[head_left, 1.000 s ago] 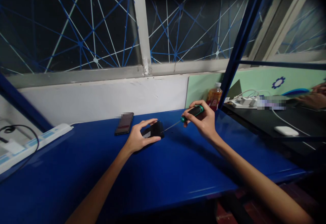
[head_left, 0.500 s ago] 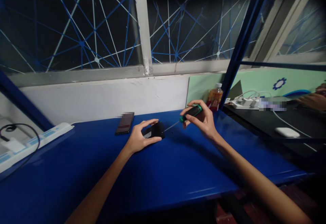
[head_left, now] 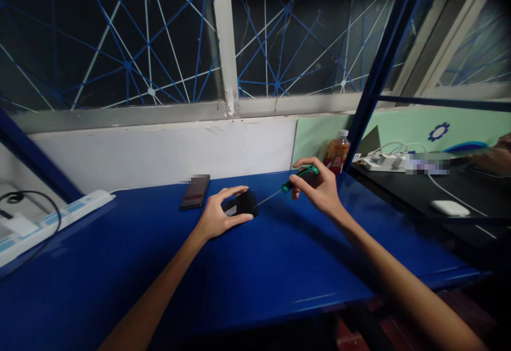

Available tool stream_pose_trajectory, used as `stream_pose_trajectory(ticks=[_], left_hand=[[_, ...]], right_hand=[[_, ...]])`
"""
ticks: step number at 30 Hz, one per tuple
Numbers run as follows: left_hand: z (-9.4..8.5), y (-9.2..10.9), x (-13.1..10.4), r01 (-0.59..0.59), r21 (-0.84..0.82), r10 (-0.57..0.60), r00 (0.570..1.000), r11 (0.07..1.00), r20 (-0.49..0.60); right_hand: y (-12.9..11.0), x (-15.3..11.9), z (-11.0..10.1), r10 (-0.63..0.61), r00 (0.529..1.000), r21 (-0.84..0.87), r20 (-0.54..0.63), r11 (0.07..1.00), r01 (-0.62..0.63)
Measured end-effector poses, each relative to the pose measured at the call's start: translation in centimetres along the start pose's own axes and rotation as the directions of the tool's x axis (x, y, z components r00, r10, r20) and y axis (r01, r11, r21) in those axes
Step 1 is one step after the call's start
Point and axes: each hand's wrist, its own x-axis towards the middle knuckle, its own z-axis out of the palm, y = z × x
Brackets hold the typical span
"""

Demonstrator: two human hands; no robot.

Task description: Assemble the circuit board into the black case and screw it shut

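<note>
My left hand (head_left: 219, 215) grips a small black box-shaped device (head_left: 246, 201) by its two long sides, thumb on the near side and fingers on the far side. A pale label shows on the device beside my palm. In my right hand (head_left: 321, 186) is a screwdriver (head_left: 304, 176) with a black and green handle, held between thumb and fingers. Its thin metal shaft slants down to the left, and the tip meets the right end of the device. Exactly what the tip touches is too small to make out.
A dark phone (head_left: 195, 191) lies behind my left hand on the blue table (head_left: 239, 276). A white power strip (head_left: 80, 212) runs along the left. At the back right stands a drink bottle (head_left: 337, 151). A black table (head_left: 411, 197) holds a white case (head_left: 450, 208); another person's blurred hand (head_left: 495, 157) is beyond.
The fingers of my right hand have shifted their hold and turned slightly around the screwdriver handle. My left hand and the device stay in place. The other person's hand has moved a little.
</note>
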Motion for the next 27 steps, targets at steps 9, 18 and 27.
stream_pose_trajectory(ticks=[9,18,27], left_hand=[[0.17,0.06,-0.08,-0.001,0.014,0.001,1.0,1.0,0.008],[0.08,-0.16,-0.07,-0.011,0.023,0.011,1.0,1.0,-0.009],[-0.06,0.05,-0.11,0.003,0.017,-0.002,1.0,1.0,-0.014]], right_hand=[[-0.2,0.02,0.09,-0.021,1.0,0.078,0.009,0.997,0.02],[-0.23,-0.06,0.13,-0.009,0.994,0.16,0.108,0.987,-0.009],[-0.23,-0.38,0.14,-0.031,0.999,-0.085,-0.033,0.996,0.028]])
